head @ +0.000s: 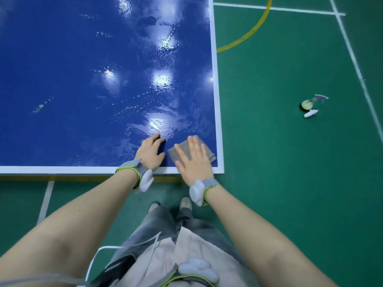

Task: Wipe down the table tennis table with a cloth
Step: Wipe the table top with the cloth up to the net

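- Head view shows a grey cloth (191,151) lying flat on the blue table tennis table (83,79), at its near right corner, just inside the white edge lines, low and right of centre in the frame.
- The right hand (193,160) presses on the cloth with straight, spread fingers, palm down.
- The left hand (150,151), just left of the cloth, rests on the bare tabletop, fingers loosely bent and holding nothing.
- Both wrists carry grey straps with white sensor pods (146,180).
- Wet streaks and droplets glint on the tabletop above the hands.
- On the green floor (290,162), right of the table, lies a spray bottle (309,106).
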`<state>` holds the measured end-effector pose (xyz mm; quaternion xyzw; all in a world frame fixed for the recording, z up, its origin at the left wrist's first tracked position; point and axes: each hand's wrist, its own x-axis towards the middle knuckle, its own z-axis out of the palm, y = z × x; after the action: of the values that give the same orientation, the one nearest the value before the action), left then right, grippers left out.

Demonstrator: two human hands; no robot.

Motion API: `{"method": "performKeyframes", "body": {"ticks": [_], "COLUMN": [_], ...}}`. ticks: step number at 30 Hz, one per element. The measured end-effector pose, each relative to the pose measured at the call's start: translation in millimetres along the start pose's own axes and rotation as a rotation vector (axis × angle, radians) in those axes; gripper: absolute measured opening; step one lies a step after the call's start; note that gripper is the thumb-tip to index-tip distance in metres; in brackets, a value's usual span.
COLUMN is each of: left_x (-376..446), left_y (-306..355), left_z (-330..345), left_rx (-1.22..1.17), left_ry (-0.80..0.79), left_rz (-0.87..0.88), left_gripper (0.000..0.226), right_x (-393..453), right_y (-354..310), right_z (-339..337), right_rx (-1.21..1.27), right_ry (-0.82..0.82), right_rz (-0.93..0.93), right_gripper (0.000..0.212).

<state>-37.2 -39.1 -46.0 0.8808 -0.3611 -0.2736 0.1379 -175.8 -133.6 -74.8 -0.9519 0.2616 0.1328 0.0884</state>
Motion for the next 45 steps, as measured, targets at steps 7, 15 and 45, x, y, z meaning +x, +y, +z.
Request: {"method": "performKeyframes", "body": {"ticks": [7, 15, 45], "left_x": [2, 20, 108], "left_y": [0, -5, -31], "left_z": [-5, -33, -58], "left_rx": [0.013, -0.094, 0.132], "left_ry": [-0.03, -0.133, -0.062], "left_rz": [0.008, 0.083, 0.215], "left_gripper": [0.052, 0.042, 0.067], "right_x": [15, 44, 88], "right_y": [47, -36, 8], "right_z": [-14, -14, -34], "right_rx": [0.035, 0.057, 0.079], "right_ry": [-0.019, 0.004, -0.005], "right_rz": [0.317, 0.149, 0.481], "right_gripper": [0.057, 0.059, 0.06]}}
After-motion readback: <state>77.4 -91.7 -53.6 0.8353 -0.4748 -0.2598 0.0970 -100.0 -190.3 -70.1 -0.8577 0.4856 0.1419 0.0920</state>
